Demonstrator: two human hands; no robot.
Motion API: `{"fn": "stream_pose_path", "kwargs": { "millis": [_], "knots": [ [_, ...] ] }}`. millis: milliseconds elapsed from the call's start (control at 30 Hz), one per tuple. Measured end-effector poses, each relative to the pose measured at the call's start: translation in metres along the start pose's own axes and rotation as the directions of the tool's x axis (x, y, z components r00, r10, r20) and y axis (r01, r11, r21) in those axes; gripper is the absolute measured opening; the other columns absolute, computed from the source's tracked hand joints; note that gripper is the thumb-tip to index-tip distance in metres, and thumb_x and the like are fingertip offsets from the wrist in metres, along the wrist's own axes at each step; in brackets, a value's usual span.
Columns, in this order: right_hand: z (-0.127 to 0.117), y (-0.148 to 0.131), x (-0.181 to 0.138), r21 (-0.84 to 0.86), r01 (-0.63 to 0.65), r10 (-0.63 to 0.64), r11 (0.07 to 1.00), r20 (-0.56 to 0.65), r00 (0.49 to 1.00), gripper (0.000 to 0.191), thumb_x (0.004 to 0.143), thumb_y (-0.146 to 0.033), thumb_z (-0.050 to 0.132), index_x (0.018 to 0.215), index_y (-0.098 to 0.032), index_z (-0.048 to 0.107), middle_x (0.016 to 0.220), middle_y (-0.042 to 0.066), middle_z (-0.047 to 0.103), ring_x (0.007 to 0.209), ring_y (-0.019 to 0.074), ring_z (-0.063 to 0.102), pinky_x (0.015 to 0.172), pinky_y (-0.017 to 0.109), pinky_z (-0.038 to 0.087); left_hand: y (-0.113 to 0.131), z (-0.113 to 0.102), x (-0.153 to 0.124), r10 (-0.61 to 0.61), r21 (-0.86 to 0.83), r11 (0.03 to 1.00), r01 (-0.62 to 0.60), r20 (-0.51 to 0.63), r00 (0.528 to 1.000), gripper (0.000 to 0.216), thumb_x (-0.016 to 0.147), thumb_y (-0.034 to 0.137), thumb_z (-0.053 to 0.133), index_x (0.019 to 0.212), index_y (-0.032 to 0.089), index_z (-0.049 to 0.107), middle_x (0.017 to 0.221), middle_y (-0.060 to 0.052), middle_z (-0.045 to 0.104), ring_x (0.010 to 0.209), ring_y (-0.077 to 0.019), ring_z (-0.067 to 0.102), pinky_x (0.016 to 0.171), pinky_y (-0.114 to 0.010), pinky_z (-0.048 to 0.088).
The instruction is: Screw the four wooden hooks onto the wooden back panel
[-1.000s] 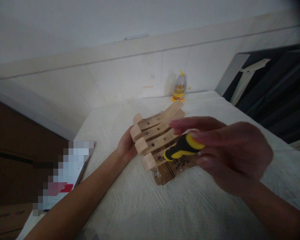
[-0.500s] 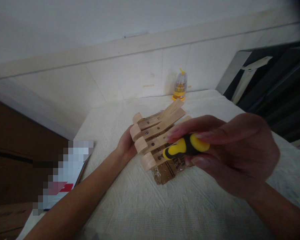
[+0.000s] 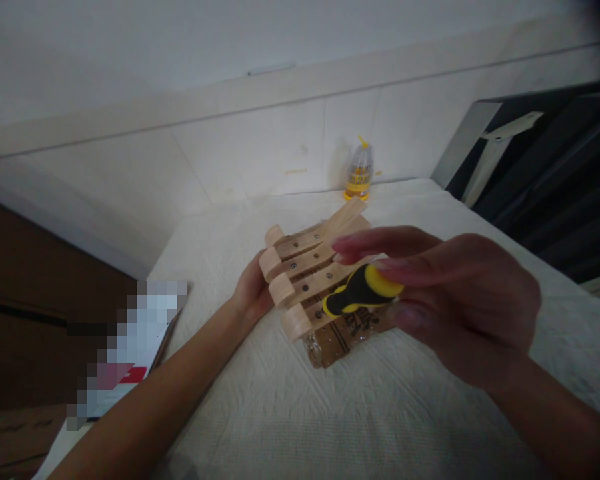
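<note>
My right hand [image 3: 460,293] grips a yellow and black screwdriver [image 3: 363,292] by its handle, thumb near the butt end and one finger stretched above it. Its tip end points at a screw in the nearest of several pale wooden bars [image 3: 305,290]. These bars lie side by side, each with a rounded block at its left end and dark screws along its top. My left hand [image 3: 253,287] holds the bars from the left side; its fingers are hidden behind them. Under the bars lies a brown printed package [image 3: 333,347] in clear plastic.
A clear and yellow bit case [image 3: 360,173] stands at the back of the white cloth [image 3: 260,413], near the wall. Papers [image 3: 135,347], partly blurred out, lie at the left. A dark panel with a metal bracket [image 3: 500,153] stands at the right.
The screwdriver handle has turned and tilted slightly. My right hand has shifted a little left, and its grip on the handle has loosened. The left hand and bars stay put.
</note>
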State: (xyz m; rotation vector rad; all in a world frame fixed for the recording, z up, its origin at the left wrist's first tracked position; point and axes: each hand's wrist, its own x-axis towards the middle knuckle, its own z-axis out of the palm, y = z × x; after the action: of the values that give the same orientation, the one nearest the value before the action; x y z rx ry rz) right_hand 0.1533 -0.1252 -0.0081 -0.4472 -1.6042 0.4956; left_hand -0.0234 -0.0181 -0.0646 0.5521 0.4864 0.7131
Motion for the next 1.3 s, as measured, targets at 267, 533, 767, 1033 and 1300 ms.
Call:
{"fn": "stream_pose_path", "kwargs": {
  "millis": [267, 533, 767, 1033, 1300],
  "knots": [
    [0.004, 0.0049, 0.0019, 0.041, 0.023, -0.021, 0.999, -0.048, 0.999, 0.043, 0.065, -0.005, 0.071, 0.101, -0.029, 0.068, 0.089, 0.002, 0.069, 0.08, 0.0174, 0.065, 0.061, 0.03, 0.059, 0.0006, 0.0041, 0.0004, -0.022, 0.019, 1.0, 0.022, -0.003, 1.0, 0.034, 0.088, 0.019, 0.035, 0.071, 0.011, 0.063, 0.056, -0.004, 0.064, 0.062, -0.0151, 0.064, 0.074, -0.027, 0.053],
    [0.0011, -0.0001, -0.0011, 0.057, -0.05, 0.051, 0.997, -0.021, 0.998, 0.033, 0.079, -0.009, 0.06, 0.106, -0.026, 0.066, 0.105, 0.003, 0.07, 0.103, 0.0195, 0.064, 0.082, 0.035, 0.057, 0.0002, 0.0036, 0.0008, -0.01, -0.003, 1.0, 0.01, -0.003, 1.0, 0.033, 0.087, 0.017, 0.036, 0.066, 0.011, 0.061, 0.059, -0.005, 0.065, 0.063, -0.0152, 0.064, 0.075, -0.027, 0.053],
    [0.0022, 0.002, -0.0005, -0.032, 0.017, -0.018, 0.999, -0.049, 0.999, 0.035, 0.072, -0.008, 0.067, 0.101, -0.027, 0.068, 0.093, 0.002, 0.068, 0.086, 0.0164, 0.065, 0.066, 0.031, 0.058, -0.0001, 0.0005, 0.0013, -0.012, 0.086, 0.996, 0.009, 0.029, 1.0, 0.032, 0.088, 0.021, 0.036, 0.08, 0.009, 0.064, 0.07, -0.007, 0.069, 0.065, -0.0165, 0.065, 0.069, -0.028, 0.053],
    [-0.0003, -0.0026, -0.0012, 0.026, -0.027, 0.025, 0.999, 0.049, 0.998, 0.035, 0.082, -0.004, 0.054, 0.109, -0.023, 0.064, 0.11, 0.003, 0.068, 0.108, 0.0158, 0.061, 0.086, 0.031, 0.055, 0.0004, 0.0011, 0.0009, 0.004, 0.055, 0.998, -0.004, -0.006, 1.0, 0.034, 0.087, 0.018, 0.034, 0.069, 0.011, 0.062, 0.061, -0.005, 0.066, 0.057, -0.0142, 0.062, 0.067, -0.025, 0.053],
    [0.0017, -0.0009, -0.0004, -0.02, 0.033, -0.034, 0.999, -0.052, 0.998, 0.036, 0.067, -0.002, 0.07, 0.096, -0.023, 0.067, 0.089, 0.0, 0.065, 0.086, 0.0139, 0.063, 0.07, 0.03, 0.057, 0.0011, 0.0062, -0.0012, -0.034, 0.071, 0.997, 0.035, -0.024, 0.999, 0.036, 0.089, 0.022, 0.033, 0.082, 0.008, 0.065, 0.067, -0.008, 0.068, 0.062, -0.0171, 0.064, 0.066, -0.028, 0.053]
  ]
}}
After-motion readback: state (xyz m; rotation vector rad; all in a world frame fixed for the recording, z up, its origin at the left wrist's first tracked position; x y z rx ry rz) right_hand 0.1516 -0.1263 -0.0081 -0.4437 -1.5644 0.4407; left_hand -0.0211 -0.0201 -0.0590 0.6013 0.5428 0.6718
